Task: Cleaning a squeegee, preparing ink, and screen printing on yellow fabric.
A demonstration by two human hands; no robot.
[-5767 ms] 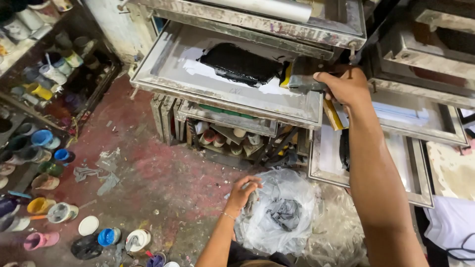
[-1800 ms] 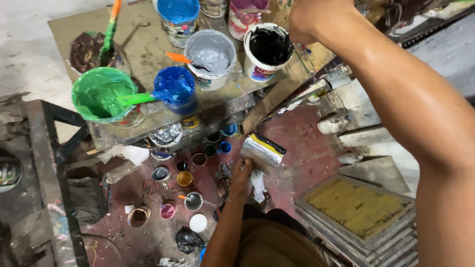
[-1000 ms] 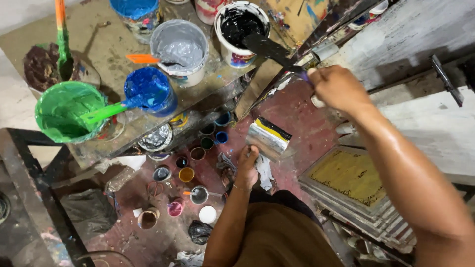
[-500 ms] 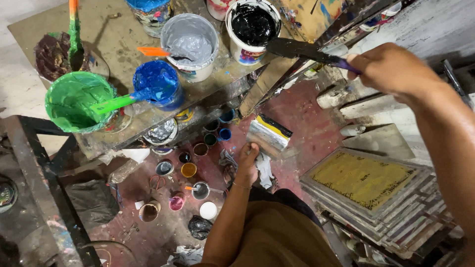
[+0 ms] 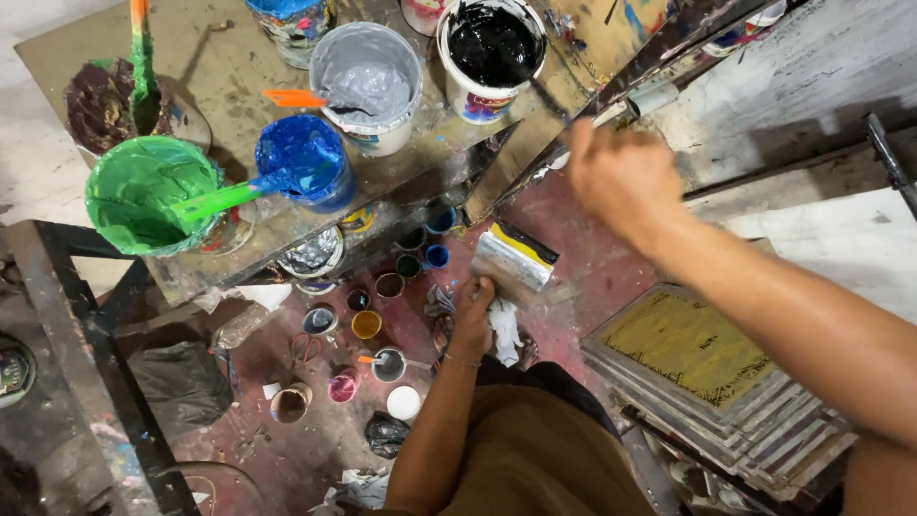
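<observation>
Both my arms are bare all the way up, no sleeves showing and no gloves on either my left hand (image 5: 475, 308) or my right hand (image 5: 623, 177). On my left wrist I wear a thin bracelet (image 5: 459, 360), a slim band that looks like a fine chain. Below that I can see my brown shorts (image 5: 535, 459), plain cloth with a dark waistband edge at the top, and my right arm is blurred near the hand.

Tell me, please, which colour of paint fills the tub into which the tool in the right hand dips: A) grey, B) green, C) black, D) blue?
C: the right hand holds a thin dark tool whose tip reaches into the white tub of black paint.
</observation>
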